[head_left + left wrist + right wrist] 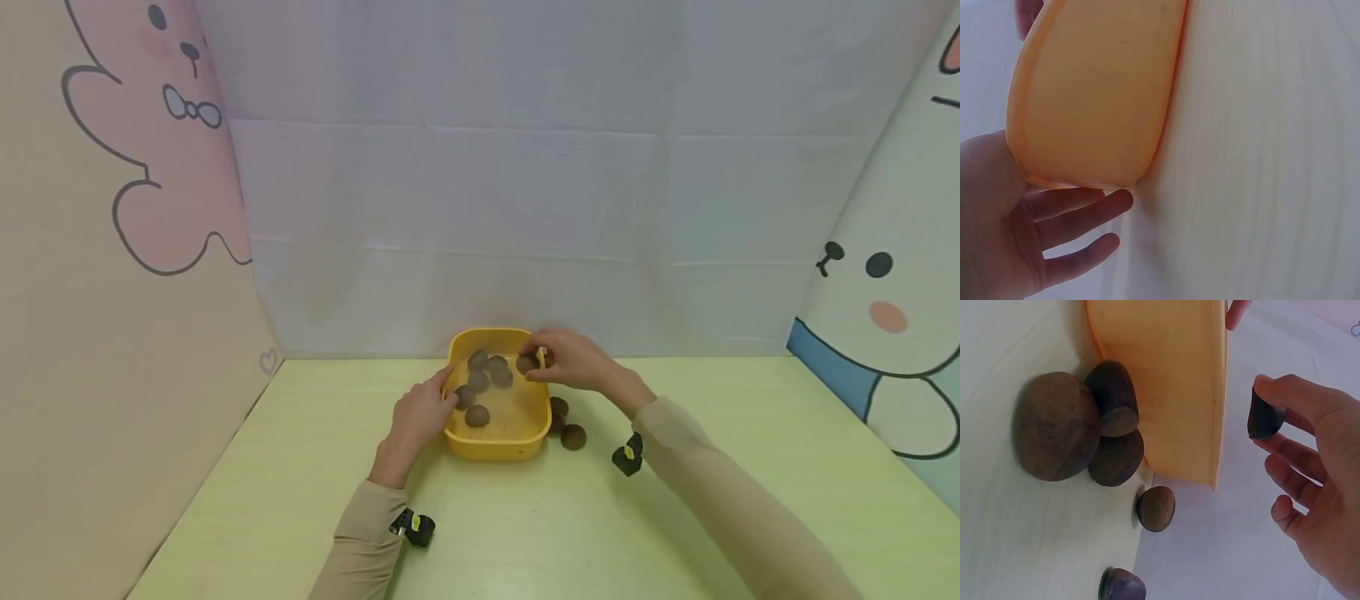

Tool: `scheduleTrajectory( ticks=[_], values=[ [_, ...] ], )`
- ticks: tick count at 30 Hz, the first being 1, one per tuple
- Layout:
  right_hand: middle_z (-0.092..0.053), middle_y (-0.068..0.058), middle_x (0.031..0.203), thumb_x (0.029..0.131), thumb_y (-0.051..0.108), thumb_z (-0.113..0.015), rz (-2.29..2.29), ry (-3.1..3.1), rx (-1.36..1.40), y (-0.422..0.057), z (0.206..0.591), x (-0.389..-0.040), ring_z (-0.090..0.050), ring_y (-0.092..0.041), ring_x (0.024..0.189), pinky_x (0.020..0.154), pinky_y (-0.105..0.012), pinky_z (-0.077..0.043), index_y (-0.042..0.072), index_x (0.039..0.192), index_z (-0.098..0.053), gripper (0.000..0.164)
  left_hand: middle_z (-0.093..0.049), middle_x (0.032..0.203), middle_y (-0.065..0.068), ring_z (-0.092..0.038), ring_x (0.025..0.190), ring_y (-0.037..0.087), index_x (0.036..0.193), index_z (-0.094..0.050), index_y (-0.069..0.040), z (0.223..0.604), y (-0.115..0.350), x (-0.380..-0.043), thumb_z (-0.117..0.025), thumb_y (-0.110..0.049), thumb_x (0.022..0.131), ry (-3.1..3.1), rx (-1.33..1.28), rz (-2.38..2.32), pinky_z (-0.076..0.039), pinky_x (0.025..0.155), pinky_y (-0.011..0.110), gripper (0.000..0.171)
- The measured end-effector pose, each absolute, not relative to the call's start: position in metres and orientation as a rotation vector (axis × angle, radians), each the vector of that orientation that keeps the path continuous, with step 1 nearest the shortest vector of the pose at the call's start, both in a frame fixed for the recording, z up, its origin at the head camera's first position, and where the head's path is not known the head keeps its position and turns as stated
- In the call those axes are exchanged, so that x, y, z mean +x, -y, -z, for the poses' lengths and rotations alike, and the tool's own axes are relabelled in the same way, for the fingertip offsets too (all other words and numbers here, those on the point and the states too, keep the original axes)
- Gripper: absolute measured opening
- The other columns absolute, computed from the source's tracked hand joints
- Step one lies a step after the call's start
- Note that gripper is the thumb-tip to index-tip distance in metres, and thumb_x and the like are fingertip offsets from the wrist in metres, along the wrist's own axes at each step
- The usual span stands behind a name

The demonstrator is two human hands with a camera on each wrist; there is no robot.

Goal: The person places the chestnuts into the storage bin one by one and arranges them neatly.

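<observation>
Here the right hand (573,360) pinches a dark brown, rounded, nut-like piece (1265,417) at the fingertips (1264,380), the yellow oblong plastic tub (498,451) just below them, its wall gripped by the left hand (420,414), and a low, gentle release inside the rim looks best

A pale yellow-green tabletop (525,525), faintly grained, stretches to a whitish backdrop (480,192) creased by horizontal fold lines. On the beige panel (112,375) at left, a pink cartoon animal (172,158) wears a pale bow tie (192,109), a small outlined heart (268,361) lower down. Opposite, a white cartoon figure (911,292) with a rosy cheek (888,317) and a blue patch (834,367) adorns the right-hand panel (930,479).
</observation>
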State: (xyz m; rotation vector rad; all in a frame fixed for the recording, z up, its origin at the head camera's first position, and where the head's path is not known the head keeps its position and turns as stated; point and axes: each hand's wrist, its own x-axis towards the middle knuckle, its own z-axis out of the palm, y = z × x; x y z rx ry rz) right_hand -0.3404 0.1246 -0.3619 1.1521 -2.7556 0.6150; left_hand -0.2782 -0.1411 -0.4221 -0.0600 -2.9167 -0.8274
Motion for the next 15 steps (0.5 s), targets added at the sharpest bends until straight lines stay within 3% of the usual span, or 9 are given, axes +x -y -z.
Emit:
scheduleTrajectory(
  ticks=[15],
  values=[
    [-0.071, -0.003, 0.112, 0.084, 0.025, -0.075, -0.499, 2.761, 1.282, -0.091, 0.376, -0.352, -0.065, -0.027, 0.102, 0.089, -0.04, -0.051, 0.012, 0.113, -0.072, 0.031, -0.047, 0.063, 0.005, -0.042, 0.052, 0.019, 0.149, -0.048, -0.019, 0.42, 0.141, -0.278, -0.053, -0.024, 0.092, 2.924, -0.052, 0.824, -0.031, 0.05, 0.031, 0.057]
  ],
)
